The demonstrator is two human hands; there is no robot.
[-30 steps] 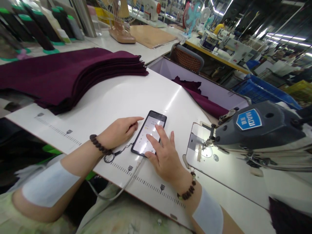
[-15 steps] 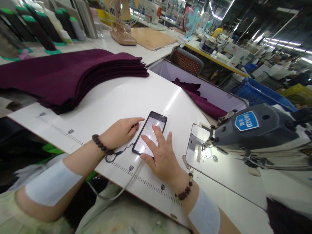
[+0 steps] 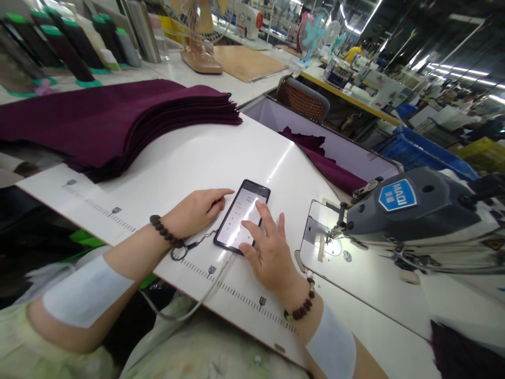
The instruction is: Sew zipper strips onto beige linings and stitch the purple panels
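Observation:
A smartphone point(image 3: 232, 223) lies face up on the white sewing table point(image 3: 189, 158), its lit screen showing a number keypad. Over its right side hovers my right hand point(image 3: 270, 252), fingers spread, the fingertips at or just above the glass; whether they touch I cannot tell. My left hand point(image 3: 197, 210) rests on the table at the phone's left edge, index finger stretched out and the other fingers curled, holding nothing. A strap with a ring point(image 3: 179, 252) and a white charging cable point(image 3: 205, 300) run from the phone. Both wrists carry dark bead bracelets.
To the right stands a sewing machine point(image 3: 394, 210). A stack of maroon fabric pieces point(image 3: 118, 121) covers the table's far left. More maroon cloth point(image 3: 315, 152) hangs into a lilac-lined bin point(image 3: 351, 145). Thread cones point(image 3: 71, 52) and a fan point(image 3: 201, 58) stand behind.
My right hand has shifted slightly to the right across the phone, baring more of the keypad. My left hand and the phone stay almost in place.

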